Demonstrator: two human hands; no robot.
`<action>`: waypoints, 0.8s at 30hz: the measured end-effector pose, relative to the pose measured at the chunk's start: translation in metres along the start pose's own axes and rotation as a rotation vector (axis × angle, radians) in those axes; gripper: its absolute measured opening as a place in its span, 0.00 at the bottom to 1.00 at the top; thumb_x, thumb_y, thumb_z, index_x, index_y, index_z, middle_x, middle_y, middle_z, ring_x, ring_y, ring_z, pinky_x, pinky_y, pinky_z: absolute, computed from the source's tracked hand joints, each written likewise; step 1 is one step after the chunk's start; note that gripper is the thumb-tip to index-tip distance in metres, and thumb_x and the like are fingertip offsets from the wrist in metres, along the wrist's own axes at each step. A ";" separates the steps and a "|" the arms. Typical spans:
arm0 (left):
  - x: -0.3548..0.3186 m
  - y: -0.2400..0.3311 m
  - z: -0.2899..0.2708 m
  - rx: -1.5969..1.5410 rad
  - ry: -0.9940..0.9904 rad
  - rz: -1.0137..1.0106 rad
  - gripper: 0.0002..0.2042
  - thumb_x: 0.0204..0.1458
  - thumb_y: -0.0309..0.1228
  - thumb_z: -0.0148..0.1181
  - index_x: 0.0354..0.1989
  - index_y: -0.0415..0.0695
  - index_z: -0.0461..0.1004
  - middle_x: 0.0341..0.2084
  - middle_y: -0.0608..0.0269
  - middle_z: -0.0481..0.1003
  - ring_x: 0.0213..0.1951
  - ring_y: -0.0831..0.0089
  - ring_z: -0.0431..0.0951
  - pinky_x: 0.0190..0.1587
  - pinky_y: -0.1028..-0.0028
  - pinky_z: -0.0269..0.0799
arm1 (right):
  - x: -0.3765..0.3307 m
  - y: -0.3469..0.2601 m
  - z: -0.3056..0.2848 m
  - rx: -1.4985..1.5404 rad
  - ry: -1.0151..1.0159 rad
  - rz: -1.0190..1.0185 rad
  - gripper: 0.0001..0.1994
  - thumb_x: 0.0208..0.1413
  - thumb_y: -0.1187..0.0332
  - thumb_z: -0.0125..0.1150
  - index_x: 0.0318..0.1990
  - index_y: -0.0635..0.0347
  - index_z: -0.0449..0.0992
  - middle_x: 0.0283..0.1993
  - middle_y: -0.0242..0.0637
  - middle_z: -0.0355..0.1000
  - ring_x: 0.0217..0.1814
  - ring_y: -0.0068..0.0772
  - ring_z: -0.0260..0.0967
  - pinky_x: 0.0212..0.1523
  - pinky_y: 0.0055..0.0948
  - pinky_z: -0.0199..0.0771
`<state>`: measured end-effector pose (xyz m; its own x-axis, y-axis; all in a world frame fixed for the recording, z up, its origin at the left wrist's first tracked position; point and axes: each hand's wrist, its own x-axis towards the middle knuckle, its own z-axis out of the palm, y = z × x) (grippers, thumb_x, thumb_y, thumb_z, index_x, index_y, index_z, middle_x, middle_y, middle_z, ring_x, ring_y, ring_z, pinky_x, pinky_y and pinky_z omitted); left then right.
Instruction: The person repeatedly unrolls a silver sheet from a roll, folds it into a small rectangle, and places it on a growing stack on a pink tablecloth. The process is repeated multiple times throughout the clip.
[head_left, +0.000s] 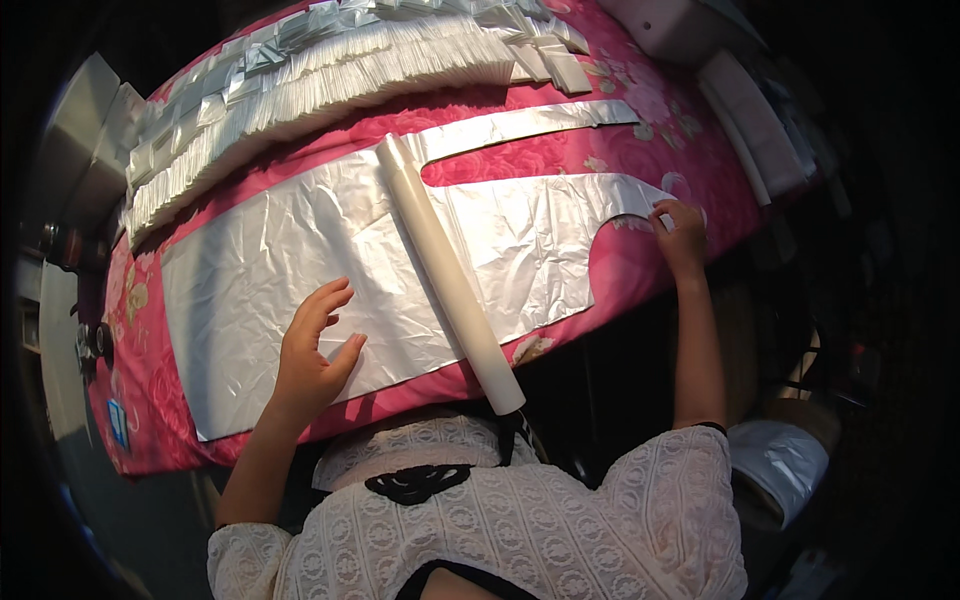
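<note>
A big shiny plastic bag (300, 260) lies flat across the middle of the table (640, 110), which has a pink flowery cloth on it. The left hand (315, 350) rests on the bag near the front edge, fingers spread and flat. The right hand (680, 235) pinches the tip of a bag handle near the right edge. A long, smooth, cream tube (450, 270) lies across the bag between the hands. Rows of folded bags (330, 70) sit crinkly and stacked along the back edge.
</note>
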<state>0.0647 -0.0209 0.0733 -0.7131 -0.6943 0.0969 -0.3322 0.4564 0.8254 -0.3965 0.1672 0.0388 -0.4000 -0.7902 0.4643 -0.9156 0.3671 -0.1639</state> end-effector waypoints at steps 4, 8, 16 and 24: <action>0.001 -0.001 0.007 -0.050 -0.048 -0.003 0.23 0.44 0.21 0.57 0.53 0.42 0.66 0.53 0.56 0.66 0.52 0.65 0.69 0.50 0.69 0.66 | -0.007 0.028 0.011 -0.459 0.002 0.262 0.04 0.47 0.70 0.59 0.31 0.58 0.72 0.29 0.41 0.73 0.35 0.44 0.70 0.48 0.42 0.63; -0.001 -0.002 0.009 -0.068 -0.111 -0.014 0.24 0.44 0.18 0.56 0.54 0.41 0.64 0.52 0.56 0.66 0.50 0.67 0.71 0.51 0.71 0.66 | 0.004 -0.006 0.001 -0.345 0.067 0.100 0.04 0.48 0.70 0.58 0.30 0.59 0.72 0.26 0.41 0.72 0.29 0.45 0.70 0.40 0.39 0.68; 0.011 0.007 0.041 -0.988 -0.247 -0.466 0.19 0.57 0.37 0.49 0.49 0.35 0.66 0.44 0.53 0.72 0.44 0.71 0.74 0.44 0.76 0.69 | -0.028 -0.245 -0.022 0.840 -0.401 -0.049 0.06 0.49 0.70 0.60 0.33 0.60 0.71 0.25 0.39 0.71 0.24 0.36 0.71 0.26 0.30 0.69; 0.003 -0.048 -0.054 -0.783 -0.331 -0.682 0.05 0.51 0.27 0.56 0.32 0.37 0.71 0.25 0.57 0.75 0.28 0.73 0.76 0.33 0.76 0.73 | -0.060 -0.289 -0.037 0.964 -0.394 -0.434 0.12 0.48 0.66 0.60 0.40 0.59 0.70 0.39 0.40 0.70 0.39 0.42 0.69 0.37 0.37 0.69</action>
<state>0.1120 -0.0751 0.0641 -0.6974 -0.4292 -0.5740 -0.3197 -0.5304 0.7851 -0.1063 0.1264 0.0908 0.1314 -0.9211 0.3666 -0.5616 -0.3739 -0.7381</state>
